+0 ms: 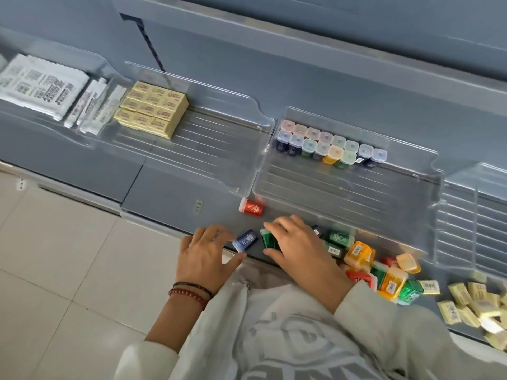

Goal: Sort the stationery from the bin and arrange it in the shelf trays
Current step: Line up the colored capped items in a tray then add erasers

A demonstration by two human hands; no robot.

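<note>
A heap of small coloured cases (359,252), green, orange and red, lies on the grey shelf ledge (175,198). My left hand (205,256) pinches a blue case (245,240) between its fingers and thumb. Beside it, my right hand (299,248) curls over a green case (267,240) with the thumb below it. One red case (251,207) lies alone just beyond my hands. In the clear tray (343,187) straight ahead, two rows of upright cases (329,145) stand against the back wall.
A clear tray (214,149) to the left holds stacked yellow boxes (152,109). Further left lie white packets (41,86). Loose yellow erasers (477,305) are scattered at the right on the ledge. Another ribbed tray (472,223) sits at the far right. Pale floor tiles (68,256) lie below left.
</note>
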